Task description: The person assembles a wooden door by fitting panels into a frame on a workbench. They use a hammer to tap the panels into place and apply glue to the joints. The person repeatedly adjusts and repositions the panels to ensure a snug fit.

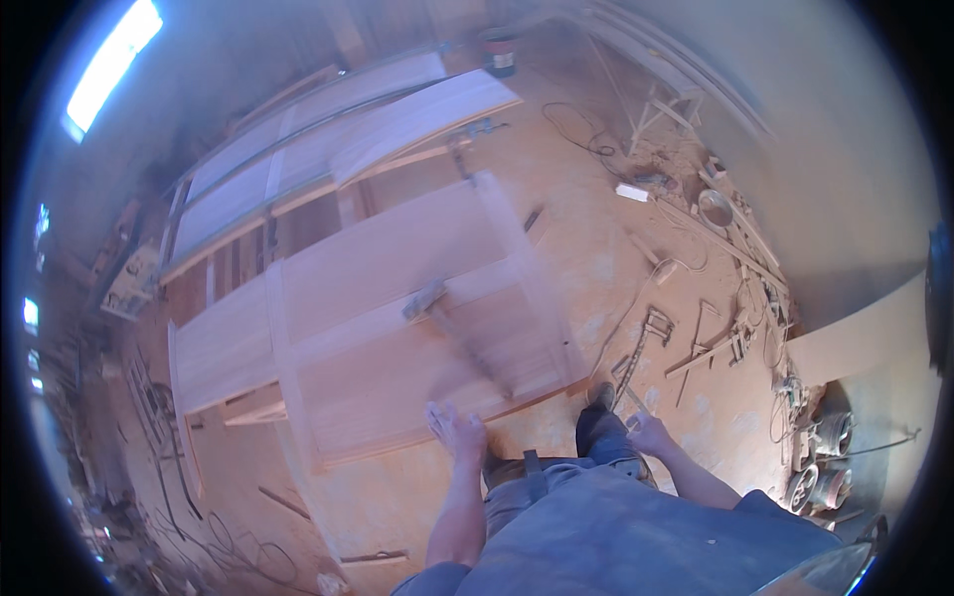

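Observation:
A large wooden panel (397,328) with a frame of wider boards lies in front of me. Across it rests a hammer or mallet (425,299), its head toward the middle and its handle slanting to the near edge; its outline is blurred. My left hand (459,434) is at the panel's near edge, fingers apart and stretched toward the wood, with nothing seen in it. Off the panel's near right corner, beside my leg, my right hand (649,435) is closed around a thin, light-coloured strip (636,400). The strip's exact kind is too blurred to tell.
Behind lies another framed panel (229,184), with a loose board (427,121) slanting over it. A dark bucket (500,55) stands beyond. Clamps (656,324), cables (596,149), wood offcuts and round metal pieces (833,433) litter the floor along the right wall.

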Available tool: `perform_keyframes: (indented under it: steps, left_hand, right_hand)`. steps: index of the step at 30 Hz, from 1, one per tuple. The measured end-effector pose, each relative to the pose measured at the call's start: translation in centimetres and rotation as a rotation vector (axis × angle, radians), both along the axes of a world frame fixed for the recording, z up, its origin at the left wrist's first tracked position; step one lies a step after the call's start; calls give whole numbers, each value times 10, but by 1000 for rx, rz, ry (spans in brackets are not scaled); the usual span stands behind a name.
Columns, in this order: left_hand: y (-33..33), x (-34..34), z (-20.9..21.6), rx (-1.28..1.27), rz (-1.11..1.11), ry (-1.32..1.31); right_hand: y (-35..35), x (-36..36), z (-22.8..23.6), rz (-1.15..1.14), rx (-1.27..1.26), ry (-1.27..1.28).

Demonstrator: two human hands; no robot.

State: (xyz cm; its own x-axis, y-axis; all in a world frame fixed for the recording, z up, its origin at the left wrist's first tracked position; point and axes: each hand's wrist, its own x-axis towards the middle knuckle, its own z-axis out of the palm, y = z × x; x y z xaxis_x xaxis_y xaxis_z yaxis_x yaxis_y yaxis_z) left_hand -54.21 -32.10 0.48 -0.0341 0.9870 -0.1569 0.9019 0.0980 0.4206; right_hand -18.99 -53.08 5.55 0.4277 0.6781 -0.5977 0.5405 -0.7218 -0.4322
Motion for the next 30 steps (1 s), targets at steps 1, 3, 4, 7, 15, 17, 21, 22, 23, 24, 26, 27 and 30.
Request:
perform_keyframes:
  steps: [1,3,4,7,15,17,21,22,23,24,26,27,30]
  left_hand:
    - [4,19,-3,-14,15,-22]
    - [10,59,-5,-45,75,-70]
    - [7,80,-3,-39,101,-67]
    - [-6,121,-1,-78,154,-22]
    - [-19,167,-10,-46,261,-76]
    - [-14,199,-8,67,235,55]
    - [2,235,-12,215,146,99]
    - [7,254,-6,145,178,57]
    - [12,269,0,77,210,15]
    - [23,277,5,23,241,-31]
    - [35,294,-7,114,252,-102]
    - [50,306,-16,175,249,-139]
    - [73,330,-2,-64,318,45]
  right_hand:
    - [-7,18,3,-73,2,26]
    - [-27,68,5,-189,0,74]
    - [-52,100,-2,-164,-1,38]
    - [-119,180,-19,-185,-82,-18]
    - [-47,325,10,-267,-14,113]
    - [-6,345,7,-243,88,104]
    - [84,337,14,-67,161,231]
    - [98,343,21,-10,130,243]
    - [110,346,27,173,99,187]
    - [123,352,31,354,82,128]
    - [128,403,-19,333,18,211]
    - [143,420,-25,437,43,170]
    - [204,455,-26,663,35,72]
